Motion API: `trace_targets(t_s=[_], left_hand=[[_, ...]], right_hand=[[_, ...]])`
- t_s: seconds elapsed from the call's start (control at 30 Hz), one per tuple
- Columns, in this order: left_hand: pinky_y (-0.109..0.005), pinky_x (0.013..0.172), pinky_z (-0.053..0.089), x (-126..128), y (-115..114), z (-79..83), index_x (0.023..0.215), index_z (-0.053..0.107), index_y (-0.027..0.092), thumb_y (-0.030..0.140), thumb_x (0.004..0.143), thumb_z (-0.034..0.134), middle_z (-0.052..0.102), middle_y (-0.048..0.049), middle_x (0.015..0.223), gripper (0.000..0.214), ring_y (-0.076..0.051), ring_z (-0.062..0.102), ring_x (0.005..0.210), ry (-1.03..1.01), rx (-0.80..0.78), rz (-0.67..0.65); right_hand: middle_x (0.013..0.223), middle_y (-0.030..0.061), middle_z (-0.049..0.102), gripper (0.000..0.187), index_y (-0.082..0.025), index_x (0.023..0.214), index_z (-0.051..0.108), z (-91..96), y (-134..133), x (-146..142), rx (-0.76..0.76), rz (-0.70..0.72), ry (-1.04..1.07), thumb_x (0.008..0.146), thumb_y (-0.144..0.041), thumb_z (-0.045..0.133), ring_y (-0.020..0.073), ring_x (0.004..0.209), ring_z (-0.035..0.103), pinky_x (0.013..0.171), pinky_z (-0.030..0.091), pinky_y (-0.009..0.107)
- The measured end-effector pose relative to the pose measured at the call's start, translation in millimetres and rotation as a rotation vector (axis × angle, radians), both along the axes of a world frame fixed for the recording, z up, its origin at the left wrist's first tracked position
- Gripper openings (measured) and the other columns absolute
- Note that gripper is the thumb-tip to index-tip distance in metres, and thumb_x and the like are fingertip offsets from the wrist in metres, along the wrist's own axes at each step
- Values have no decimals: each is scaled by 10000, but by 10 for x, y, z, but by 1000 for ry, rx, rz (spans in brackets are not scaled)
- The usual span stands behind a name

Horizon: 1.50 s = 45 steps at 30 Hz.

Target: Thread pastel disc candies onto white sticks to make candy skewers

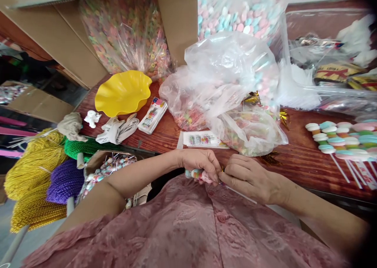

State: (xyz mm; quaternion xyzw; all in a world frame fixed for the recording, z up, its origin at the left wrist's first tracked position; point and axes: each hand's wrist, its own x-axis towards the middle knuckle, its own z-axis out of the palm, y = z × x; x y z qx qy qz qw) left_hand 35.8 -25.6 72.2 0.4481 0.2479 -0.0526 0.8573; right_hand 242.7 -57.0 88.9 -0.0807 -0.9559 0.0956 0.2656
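Note:
My left hand [200, 162] grips a candy skewer [196, 175], a stack of pastel sweets in clear wrap, just over the table's near edge. My right hand [250, 177] pinches the wrap at the base of the sweets, where the white stick [240, 195] runs out beneath the palm toward the right. The two hands touch at the fingertips, close to my pink blouse. A flat printed packet [203, 139] lies on the wooden table [306, 162] just beyond my hands.
Clear bags of coloured candy [229, 99] are piled ahead. A yellow wavy bowl [122, 92] stands at left beside a small packet [152, 115]. Finished candy skewers [343, 138] lie at right. Spools of gold, green and purple cord [44, 170] and a box of skewers [108, 166] sit lower left.

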Motion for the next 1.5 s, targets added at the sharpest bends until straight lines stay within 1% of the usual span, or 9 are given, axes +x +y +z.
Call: trace_targets(t_s=[0.27,0.5,0.63,0.77,0.9,1.1,1.2,1.37,1.5], left_hand=[[-253,539,495,-136,377,102,719,768,186,297,605,834,721,-26,686,173,-158,615,605,-63,252,-160],[-306,715,445,-186,111,915,654,691,224,208,752,724,641,-50,722,105,-185,566,751,-75,1312,254],[-350,762,423,-87,-187,770,654,635,215,134,832,572,646,-83,749,206,-194,539,753,-150,1569,52],[-310,779,449,-39,-40,317,848,709,189,178,885,511,680,-72,823,202,-178,598,781,-89,1358,346],[-309,822,485,18,48,125,976,717,159,385,909,565,696,-75,930,281,-178,626,857,-96,1027,648],[-341,646,540,40,-15,-11,925,682,121,768,765,550,687,-98,771,680,-194,646,685,-257,121,517],[-293,613,519,70,-120,-72,841,661,134,693,678,714,657,-63,709,585,-155,619,621,-284,52,490],[-299,695,505,50,-107,-83,854,673,152,542,853,613,641,-50,768,395,-149,603,718,-61,867,678],[-372,848,474,-91,85,-38,862,707,193,323,865,614,634,-62,856,159,-179,575,854,85,1601,701]], right_hand=[[739,17,619,236,-186,793,566,12,-29,-104,212,-149,-48,924,-67,410,136,670,514,706,369,362],[693,20,575,211,-207,811,512,9,202,-92,-29,-260,-36,890,-102,348,143,625,474,675,385,342],[612,-22,509,173,-217,770,502,115,416,-16,-349,-519,122,927,-183,437,112,560,440,541,326,277],[607,-39,514,142,-213,770,527,89,333,-151,-377,-645,344,898,-157,502,98,546,461,530,350,251],[673,-9,580,139,-218,822,535,51,308,-268,18,-699,521,871,-93,496,132,595,532,590,418,284],[737,41,621,120,-216,890,538,68,535,-78,339,-448,342,863,-107,497,193,684,573,698,447,375],[745,30,609,97,-214,936,538,12,549,0,382,-280,221,888,-146,488,178,686,548,747,456,385],[696,9,557,134,-216,830,521,-33,481,-21,192,-304,197,885,-117,449,149,650,484,715,427,341],[647,-24,484,187,-202,752,482,-69,283,-183,-529,-452,278,935,-200,445,106,590,431,562,356,245]])
